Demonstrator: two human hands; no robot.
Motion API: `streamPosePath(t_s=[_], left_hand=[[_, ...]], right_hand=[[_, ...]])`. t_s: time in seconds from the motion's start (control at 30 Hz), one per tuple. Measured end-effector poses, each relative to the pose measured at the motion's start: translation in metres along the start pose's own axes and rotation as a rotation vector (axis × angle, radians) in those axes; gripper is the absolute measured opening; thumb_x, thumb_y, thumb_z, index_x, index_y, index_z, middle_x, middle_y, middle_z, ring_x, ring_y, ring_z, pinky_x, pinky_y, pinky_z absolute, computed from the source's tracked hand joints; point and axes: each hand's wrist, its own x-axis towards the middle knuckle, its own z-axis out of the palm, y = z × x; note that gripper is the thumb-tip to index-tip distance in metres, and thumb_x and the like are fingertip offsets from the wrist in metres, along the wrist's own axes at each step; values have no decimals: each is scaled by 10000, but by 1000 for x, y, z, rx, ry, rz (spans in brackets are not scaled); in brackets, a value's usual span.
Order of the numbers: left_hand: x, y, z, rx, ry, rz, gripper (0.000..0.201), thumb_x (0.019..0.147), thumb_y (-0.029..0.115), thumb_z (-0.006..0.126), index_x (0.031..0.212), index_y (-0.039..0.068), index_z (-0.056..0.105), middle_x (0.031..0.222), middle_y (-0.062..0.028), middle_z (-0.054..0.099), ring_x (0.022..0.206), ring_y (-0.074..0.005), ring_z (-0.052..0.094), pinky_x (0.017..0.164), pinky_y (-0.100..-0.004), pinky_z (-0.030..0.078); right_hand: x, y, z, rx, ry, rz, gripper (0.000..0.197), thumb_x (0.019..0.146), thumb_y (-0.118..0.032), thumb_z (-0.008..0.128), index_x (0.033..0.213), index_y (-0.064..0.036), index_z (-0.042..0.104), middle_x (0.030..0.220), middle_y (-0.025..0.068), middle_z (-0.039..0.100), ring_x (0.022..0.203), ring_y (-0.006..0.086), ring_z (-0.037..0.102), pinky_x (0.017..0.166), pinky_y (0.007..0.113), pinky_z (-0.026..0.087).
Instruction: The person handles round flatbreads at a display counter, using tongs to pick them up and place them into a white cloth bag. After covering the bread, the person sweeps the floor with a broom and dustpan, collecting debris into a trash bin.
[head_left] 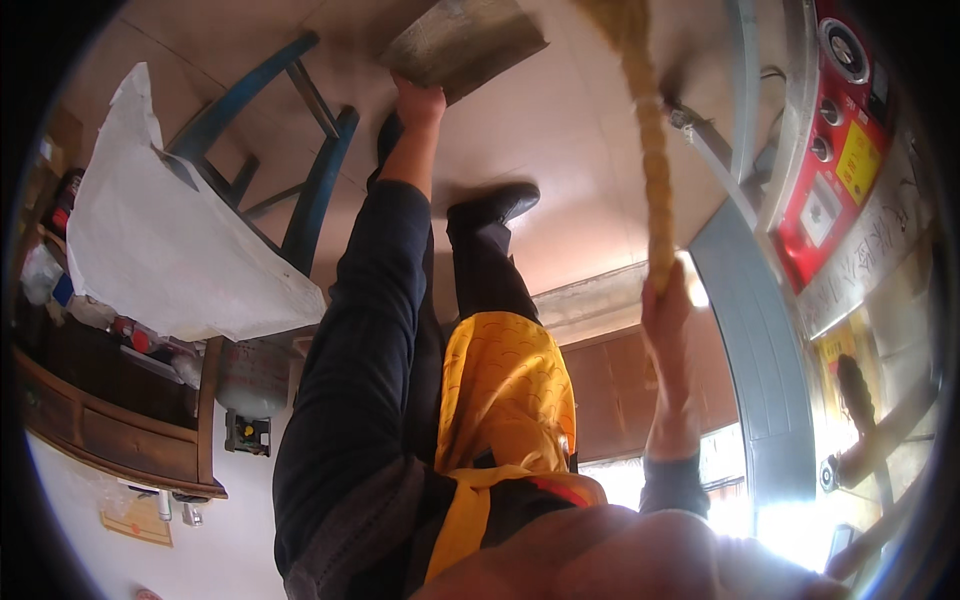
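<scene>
My left hand (420, 100) reaches far forward, its fingers wrapped around the near edge of a flat grey-brown dustpan (465, 45). The dustpan is low over the floor and runs out of the top of the view. On the right, my right hand (667, 300) is closed around the lower end of the yellow, ridged handle of a broom (653, 170). The broom stretches away from me, and its far end widens and blurs at the top edge. My shoe (495, 207) stands on the floor between the two hands, below a yellow apron (510, 390).
A dark blue stool or chair frame (325, 190) stands at left, beside a white-covered surface (180, 240). Further left is a wooden cabinet (140, 445) with clutter. To the right are a metal-legged stand (720, 160) and a red control panel (830, 150) with knobs.
</scene>
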Motion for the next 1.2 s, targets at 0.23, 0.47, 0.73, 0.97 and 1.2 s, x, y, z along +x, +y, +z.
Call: streamPosePath(t_s=[0.23,0.47,0.73,0.97,1.2], left_hand=[[11,37,9,29,-136,17,973,830,303,709,1594,85,147,1328,-295,605,1216,-470,583,1020,-480,488],[-16,42,5,-340,-75,221,960,789,124,707,1583,60,172,1473,-261,498,1367,-360,502,1120,-397,404],[-120,103,-71,-664,-127,179,834,770,-12,621,1530,17,280,1439,-203,527,1367,-304,490,1137,-383,365],[-168,118,-142,-539,-352,-35,659,811,12,671,1406,-16,387,1373,-177,544,1249,-281,546,1070,-404,420],[-200,178,-252,-244,-463,98,601,861,41,677,1380,60,374,1369,-156,515,1184,-291,573,897,-455,523]], right_hand=[[-151,-53,-65,227,-293,418,494,975,-73,572,1449,-4,451,700,50,588,576,114,592,504,298,474],[-189,-56,-60,605,-160,731,401,1004,-81,549,1392,-2,485,747,24,580,563,93,562,488,255,462],[-251,-31,-73,1326,-300,819,281,1045,-304,538,1084,-27,557,780,58,578,552,106,525,487,251,450],[-362,-70,-80,2030,-243,778,367,1034,-360,548,1140,-8,551,875,90,595,645,120,552,516,243,434],[-438,-106,-24,1895,-157,832,315,1017,-308,578,1178,-38,589,886,51,632,652,137,591,579,275,503]])
